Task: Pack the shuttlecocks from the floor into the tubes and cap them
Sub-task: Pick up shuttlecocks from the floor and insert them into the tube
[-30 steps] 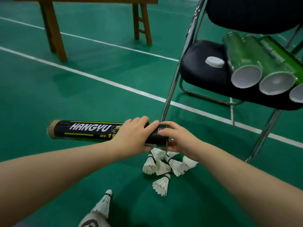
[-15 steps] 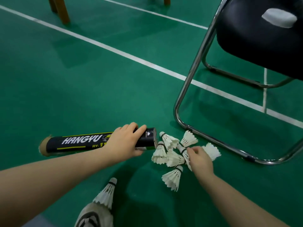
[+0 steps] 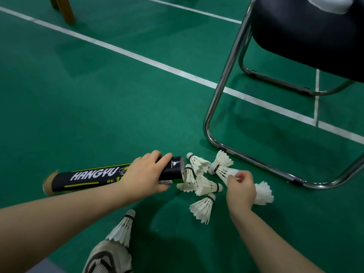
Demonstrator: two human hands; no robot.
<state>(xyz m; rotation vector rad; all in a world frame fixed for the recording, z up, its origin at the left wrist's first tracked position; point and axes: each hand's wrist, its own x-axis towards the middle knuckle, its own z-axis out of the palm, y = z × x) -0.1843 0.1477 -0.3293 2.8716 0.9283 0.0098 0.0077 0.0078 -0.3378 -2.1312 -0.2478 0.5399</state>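
My left hand [image 3: 146, 175] grips a black HANGYU tube [image 3: 88, 177] near its right end and holds it level just above the green floor. Its open mouth [image 3: 180, 170] faces a pile of several white shuttlecocks [image 3: 204, 187]. My right hand [image 3: 241, 189] pinches one shuttlecock [image 3: 222, 171] of the pile by its feathers. Another shuttlecock [image 3: 263, 194] pokes out from behind that hand. One shuttlecock [image 3: 202, 207] lies nearer me, and one more [image 3: 122, 229] rests by my shoe.
A black chair with a chrome frame [image 3: 216, 115] stands at the right, its floor rail just behind the pile. A white cap [image 3: 331, 3] lies on its seat [image 3: 307, 32]. A wooden leg [image 3: 65, 8] stands far left. My shoe [image 3: 107, 259] is at the bottom.
My right hand left the tube's mouth and dropped to the pile, where it now pinches a shuttlecock. The view tilted down, so the green tubes on the chair are out of view.
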